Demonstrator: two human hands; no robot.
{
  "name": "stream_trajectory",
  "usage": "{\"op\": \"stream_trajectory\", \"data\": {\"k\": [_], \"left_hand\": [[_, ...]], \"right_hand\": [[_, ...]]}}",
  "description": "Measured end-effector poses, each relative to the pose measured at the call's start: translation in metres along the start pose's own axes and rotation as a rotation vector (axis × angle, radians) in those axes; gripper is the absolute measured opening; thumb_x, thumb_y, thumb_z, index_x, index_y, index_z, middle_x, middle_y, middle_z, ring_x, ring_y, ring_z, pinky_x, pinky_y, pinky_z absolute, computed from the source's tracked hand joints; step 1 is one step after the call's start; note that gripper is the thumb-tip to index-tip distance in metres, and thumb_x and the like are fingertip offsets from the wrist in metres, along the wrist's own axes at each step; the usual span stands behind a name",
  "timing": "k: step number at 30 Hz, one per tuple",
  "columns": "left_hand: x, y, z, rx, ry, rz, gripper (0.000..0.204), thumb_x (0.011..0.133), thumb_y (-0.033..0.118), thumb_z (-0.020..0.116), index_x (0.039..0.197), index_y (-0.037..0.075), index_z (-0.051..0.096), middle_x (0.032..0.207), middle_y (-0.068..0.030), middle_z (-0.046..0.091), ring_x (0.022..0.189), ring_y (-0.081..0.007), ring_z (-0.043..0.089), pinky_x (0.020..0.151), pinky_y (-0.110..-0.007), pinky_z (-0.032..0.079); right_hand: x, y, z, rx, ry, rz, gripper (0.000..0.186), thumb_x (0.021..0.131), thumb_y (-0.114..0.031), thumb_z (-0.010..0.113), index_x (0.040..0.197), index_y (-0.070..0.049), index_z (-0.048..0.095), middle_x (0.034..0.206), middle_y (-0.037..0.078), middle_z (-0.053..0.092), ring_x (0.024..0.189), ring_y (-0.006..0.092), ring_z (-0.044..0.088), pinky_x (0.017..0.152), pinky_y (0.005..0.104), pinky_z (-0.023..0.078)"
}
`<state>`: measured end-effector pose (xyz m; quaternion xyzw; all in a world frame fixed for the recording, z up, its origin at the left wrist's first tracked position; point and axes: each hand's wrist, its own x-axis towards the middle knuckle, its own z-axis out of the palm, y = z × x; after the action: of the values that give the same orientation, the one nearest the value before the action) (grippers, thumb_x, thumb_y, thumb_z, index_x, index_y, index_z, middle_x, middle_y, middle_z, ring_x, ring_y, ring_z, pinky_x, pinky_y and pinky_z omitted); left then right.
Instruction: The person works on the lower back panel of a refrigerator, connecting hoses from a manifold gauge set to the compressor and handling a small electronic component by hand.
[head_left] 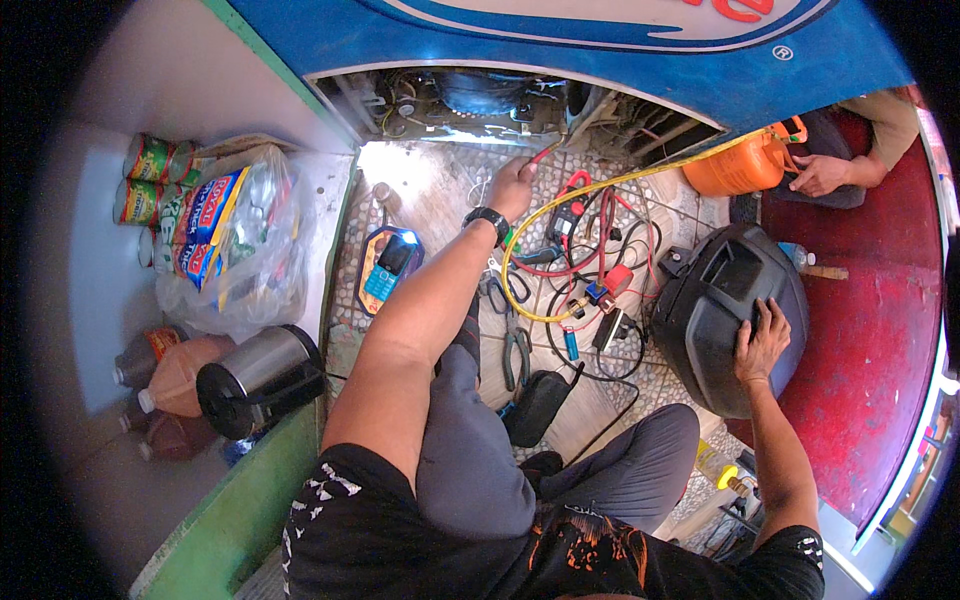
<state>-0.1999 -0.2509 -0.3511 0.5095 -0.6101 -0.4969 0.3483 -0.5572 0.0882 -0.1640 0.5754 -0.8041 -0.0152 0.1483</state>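
Note:
My left hand (512, 190), with a dark watch at the wrist, is closed around a slim red-handled tool (545, 153). Its kind is too small to make out. The tool points at the open bottom compartment of a blue cabinet, where a dark compressor (485, 92) and wiring show. My right hand (763, 345) rests, fingers spread, on a black hard case (705, 315). Between my arms lie a clamp meter (567, 216) with red and black leads, a red and blue valve fitting (605, 290) on a yellow hose (545, 208), and pliers (516, 357).
At upper right, another person's hand (822, 176) is beside an orange gas cylinder (735, 170). A lit phone (388, 272) lies on a small tray near my left forearm. Left stand a steel kettle (262, 375) and a plastic bag (265, 240) of groceries. A black pouch (543, 408) lies between my legs.

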Motion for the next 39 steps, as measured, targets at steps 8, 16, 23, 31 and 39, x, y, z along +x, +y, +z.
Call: {"op": "stream_trajectory", "data": {"k": [8,16,23,31,39], "left_hand": [[-0.001,-0.002,0.000,0.015,0.002,-0.007,0.033,0.099,0.028,0.054,0.117,0.002,0.065,0.095,-0.0182,0.069,0.088,-0.0326,0.066,0.080,-0.041,0.049],[0.002,-0.008,0.002,0.035,-0.003,-0.010,0.034,0.100,0.028,0.054,0.117,0.002,0.065,0.092,-0.0195,0.069,0.085,-0.0335,0.065,0.078,-0.042,0.048],[0.007,-0.020,0.003,0.055,0.037,0.035,0.036,0.098,0.031,0.055,0.115,0.002,0.065,0.096,-0.0210,0.069,0.090,-0.0377,0.065,0.083,-0.044,0.049],[0.000,-0.010,-0.002,0.062,0.005,0.017,0.030,0.098,0.027,0.052,0.112,0.004,0.065,0.104,-0.0234,0.067,0.099,-0.0416,0.063,0.085,-0.047,0.049],[0.000,-0.017,-0.001,0.055,-0.015,-0.025,0.037,0.099,0.031,0.053,0.122,0.004,0.063,0.103,-0.0223,0.069,0.098,-0.0372,0.065,0.087,-0.044,0.049]], "right_hand": [[-0.001,0.000,0.000,0.002,0.005,-0.003,0.046,0.090,-0.025,0.057,0.134,-0.013,0.053,0.141,0.013,0.047,0.128,0.0352,0.042,0.110,0.0487,0.028],[-0.002,-0.001,0.000,0.008,0.007,0.002,0.045,0.090,-0.025,0.056,0.134,-0.012,0.054,0.141,0.014,0.047,0.129,0.0358,0.042,0.109,0.0488,0.029],[-0.001,0.004,0.005,0.002,0.028,-0.027,0.045,0.091,-0.027,0.056,0.134,-0.014,0.054,0.142,0.012,0.047,0.128,0.0357,0.042,0.109,0.0494,0.029],[-0.003,0.008,0.010,-0.008,0.009,-0.018,0.046,0.091,-0.026,0.057,0.137,-0.016,0.053,0.143,0.012,0.047,0.130,0.0354,0.041,0.109,0.0494,0.029],[-0.002,0.006,0.010,-0.009,0.005,-0.024,0.045,0.092,-0.027,0.056,0.136,-0.017,0.054,0.144,0.011,0.047,0.131,0.0353,0.041,0.110,0.0497,0.029]]}}
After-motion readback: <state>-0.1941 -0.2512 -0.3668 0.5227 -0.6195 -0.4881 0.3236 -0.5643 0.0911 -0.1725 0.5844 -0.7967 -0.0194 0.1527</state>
